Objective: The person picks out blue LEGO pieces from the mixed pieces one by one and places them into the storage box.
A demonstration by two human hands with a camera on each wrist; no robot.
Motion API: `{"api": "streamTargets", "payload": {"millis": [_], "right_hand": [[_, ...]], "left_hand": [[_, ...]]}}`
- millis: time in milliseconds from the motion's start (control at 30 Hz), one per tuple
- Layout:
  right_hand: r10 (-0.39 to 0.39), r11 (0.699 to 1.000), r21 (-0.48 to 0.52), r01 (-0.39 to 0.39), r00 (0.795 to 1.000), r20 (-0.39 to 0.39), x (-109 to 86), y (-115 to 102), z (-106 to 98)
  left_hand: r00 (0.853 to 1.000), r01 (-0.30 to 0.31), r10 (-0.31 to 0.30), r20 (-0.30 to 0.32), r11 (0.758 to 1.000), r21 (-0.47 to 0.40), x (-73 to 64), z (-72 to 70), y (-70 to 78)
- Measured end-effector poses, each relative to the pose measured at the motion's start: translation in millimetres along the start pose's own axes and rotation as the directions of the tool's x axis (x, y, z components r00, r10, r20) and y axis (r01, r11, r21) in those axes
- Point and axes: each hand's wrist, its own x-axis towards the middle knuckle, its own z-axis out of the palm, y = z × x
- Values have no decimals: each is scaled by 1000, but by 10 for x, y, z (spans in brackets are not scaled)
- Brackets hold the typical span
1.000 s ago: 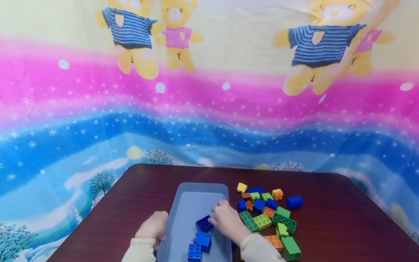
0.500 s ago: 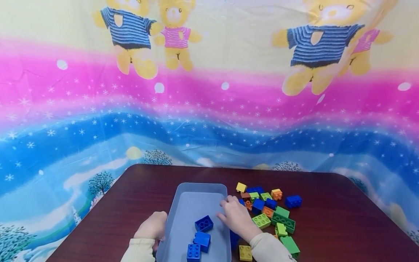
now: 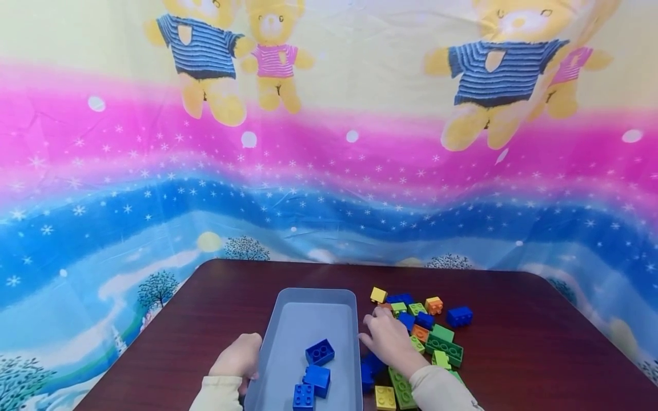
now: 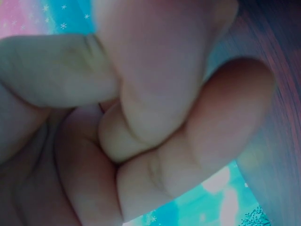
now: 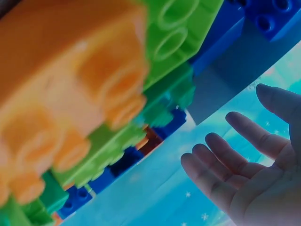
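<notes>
In the head view, a grey tray (image 3: 313, 314) bears three blue building bricks (image 3: 316, 379). My left hand (image 3: 237, 357) rests against the tray's left wall; in the left wrist view its fingers (image 4: 164, 94) are curled in, with nothing seen between them. Just past the tray's right wall, my right hand (image 3: 393, 338) hovers over a pile of toy bricks, covering part of it. The right wrist view shows its fingers (image 5: 221, 155) spread and relaxed, holding nothing. Large in that view are an orange brick (image 5: 70, 61) and a lime green brick (image 5: 181, 33).
Loose bricks lie right of the tray on the dark wooden table (image 3: 545, 354): a yellow brick (image 3: 378, 295) at the back, a blue brick (image 3: 460, 315) at far right, a mustard brick (image 3: 385, 398) in front. A printed curtain (image 3: 329, 171) hangs behind the table.
My right hand has moved right, from over the tray across its right wall to above the pile. The left hand and the blue bricks in the tray stay put.
</notes>
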Motion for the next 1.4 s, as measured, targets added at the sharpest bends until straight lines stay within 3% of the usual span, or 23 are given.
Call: {"api": "streamTargets", "payload": {"millis": [200,500,933,1233,1400], "right_hand": [[17,1000,-14,-17,1000,-11,-25,120,-68],[52,998,-31,-52,999,-14,-78,292,-122],[114,992,-58,-112,993,38,-112,405,-208],[149,986,-84,-146,988,37,-151,546,-265],[188,980,-81,-182,979,82,-145,645,-268]], "left_hand": [[1000,17,-17,6,1000,4,14,0,7],[1000,-6,6,2,1000,0,-13,6,16],[1000,-15,15,-26,1000,10,-10,7,2],[1000,-4,4,-3,1000,16,13,14,-13],[1000,1,-1,1,1000,19,14,14,-12]]}}
